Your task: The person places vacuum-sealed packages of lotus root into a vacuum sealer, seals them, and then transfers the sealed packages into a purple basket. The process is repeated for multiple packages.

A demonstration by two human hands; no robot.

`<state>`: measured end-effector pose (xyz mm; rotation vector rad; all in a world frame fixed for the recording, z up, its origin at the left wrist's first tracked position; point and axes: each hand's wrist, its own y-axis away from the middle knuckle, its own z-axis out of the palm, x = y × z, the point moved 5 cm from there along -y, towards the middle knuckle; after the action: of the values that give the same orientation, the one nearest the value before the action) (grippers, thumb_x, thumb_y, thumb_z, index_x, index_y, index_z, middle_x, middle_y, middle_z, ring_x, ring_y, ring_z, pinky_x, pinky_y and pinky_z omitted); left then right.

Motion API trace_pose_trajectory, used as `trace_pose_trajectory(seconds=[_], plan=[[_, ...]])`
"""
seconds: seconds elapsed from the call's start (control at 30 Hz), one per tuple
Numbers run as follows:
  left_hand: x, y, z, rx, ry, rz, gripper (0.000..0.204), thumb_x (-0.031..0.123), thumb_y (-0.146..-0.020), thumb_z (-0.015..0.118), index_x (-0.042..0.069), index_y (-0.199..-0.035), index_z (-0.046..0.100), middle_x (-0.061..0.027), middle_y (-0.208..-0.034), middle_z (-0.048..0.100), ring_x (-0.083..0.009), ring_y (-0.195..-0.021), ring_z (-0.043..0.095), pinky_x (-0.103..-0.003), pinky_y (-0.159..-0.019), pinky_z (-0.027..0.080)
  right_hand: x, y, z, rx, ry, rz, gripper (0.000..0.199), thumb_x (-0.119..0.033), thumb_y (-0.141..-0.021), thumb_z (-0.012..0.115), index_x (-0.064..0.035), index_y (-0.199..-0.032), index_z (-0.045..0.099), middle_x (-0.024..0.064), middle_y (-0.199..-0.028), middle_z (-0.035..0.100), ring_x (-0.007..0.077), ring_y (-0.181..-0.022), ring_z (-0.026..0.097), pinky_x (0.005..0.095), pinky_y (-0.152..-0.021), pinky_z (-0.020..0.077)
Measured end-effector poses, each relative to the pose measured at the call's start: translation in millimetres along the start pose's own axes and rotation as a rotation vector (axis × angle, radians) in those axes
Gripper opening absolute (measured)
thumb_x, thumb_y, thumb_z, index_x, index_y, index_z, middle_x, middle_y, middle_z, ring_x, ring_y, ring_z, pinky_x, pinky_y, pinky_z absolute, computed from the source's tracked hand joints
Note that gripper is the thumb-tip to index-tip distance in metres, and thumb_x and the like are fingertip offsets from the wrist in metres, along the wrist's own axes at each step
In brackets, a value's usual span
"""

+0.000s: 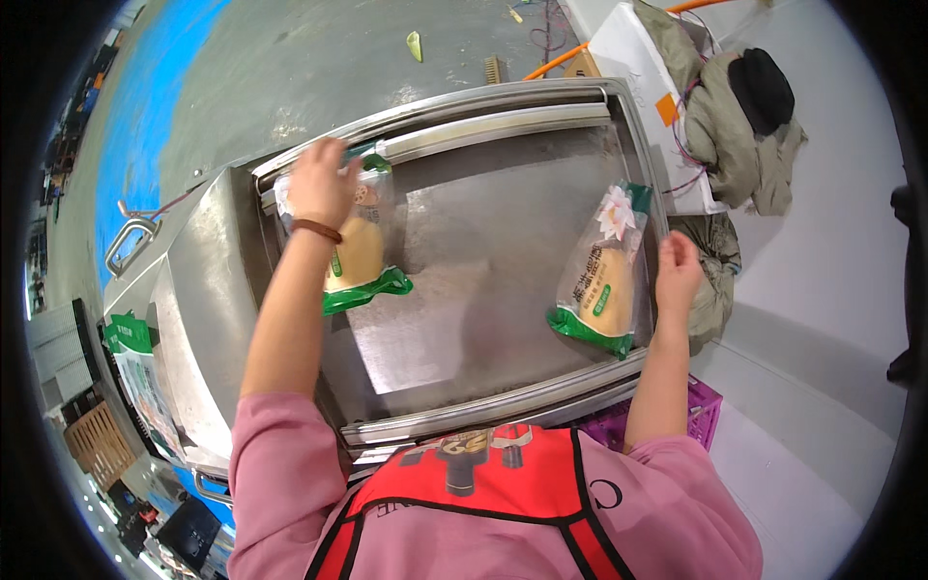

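Note:
Two clear plastic bags with green ends lie in a shallow stainless-steel chamber with metal bars along its far and near sides. Each bag holds a pale yellow food piece. My left hand is on the upper end of the left plastic bag, its fingers bent over the bag by the far bar; they are slightly blurred, and the hand covers part of the bag. The right plastic bag lies tilted near the chamber's right side. Just right of it, apart from it, my right hand has its fingers curled together with nothing visible in them.
A metal handle sticks out at the machine's left. Another green-and-white bag hangs at the lower left. On the right are a white box, grey-green cloth and a purple crate. A brush lies on the floor beyond.

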<state>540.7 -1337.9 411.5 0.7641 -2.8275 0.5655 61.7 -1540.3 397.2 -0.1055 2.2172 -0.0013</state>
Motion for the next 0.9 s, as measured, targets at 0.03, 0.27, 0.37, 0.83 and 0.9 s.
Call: trace_pose_trajectory(seconds=[0.03,0.27,0.37,0.83,0.9], plan=[[38,3,7,-0.019,0.125,-0.011,0.022,0.017,-0.081,0.065,0.008,-0.101,0.063,-0.0123,-0.105,0.063,-0.0334,-0.098,0.058,-0.041,-0.085,0.047,26,-1,3,-0.095,0.194,0.078,0.029,-0.021,-0.088,0.061,0.0009,-0.105,0.063,0.0156,-0.093,0.068,0.0231,-0.087,0.065,0.0323,-0.078,0.0491],[225,82,146,-0.588,1.259,-0.609,0.030,0.020,-0.090,0.062,0.001,-0.113,0.059,-0.0073,-0.101,0.065,-0.0176,-0.088,0.062,-0.030,-0.081,0.048,57,15,66,-0.227,-0.293,0.185,0.024,-0.015,-0.087,0.061,0.0027,-0.103,0.065,0.0143,-0.089,0.066,0.0206,-0.080,0.063,0.0288,-0.073,0.0481],[258,103,152,-0.698,1.571,-0.722,0.029,0.018,-0.091,0.061,0.001,-0.114,0.058,-0.0042,-0.101,0.064,-0.0132,-0.091,0.059,-0.028,-0.084,0.047,40,30,82,-0.367,-0.409,0.037,0.019,-0.011,-0.087,0.062,0.0024,-0.101,0.065,0.0094,-0.090,0.065,0.0158,-0.077,0.060,0.0275,-0.071,0.0473],[154,84,71,-0.090,1.602,-0.770,0.018,0.021,-0.094,0.058,0.005,-0.094,0.065,0.0013,-0.076,0.063,-0.0063,-0.064,0.052,-0.022,-0.062,0.043,-61,22,145,-0.281,-0.718,-0.084,0.022,-0.023,-0.092,0.061,-0.0014,-0.092,0.059,0.0041,-0.089,0.060,0.0121,-0.080,0.056,0.0267,-0.070,0.0472],[135,75,64,0.012,1.610,-0.732,0.015,0.020,-0.093,0.059,0.005,-0.094,0.063,0.0020,-0.074,0.060,-0.0070,-0.063,0.051,-0.022,-0.060,0.043,-89,20,161,-0.360,-0.464,-0.309,0.020,-0.021,-0.089,0.064,-0.0014,-0.089,0.061,0.0040,-0.088,0.060,0.0127,-0.081,0.056,0.0266,-0.069,0.0467]])
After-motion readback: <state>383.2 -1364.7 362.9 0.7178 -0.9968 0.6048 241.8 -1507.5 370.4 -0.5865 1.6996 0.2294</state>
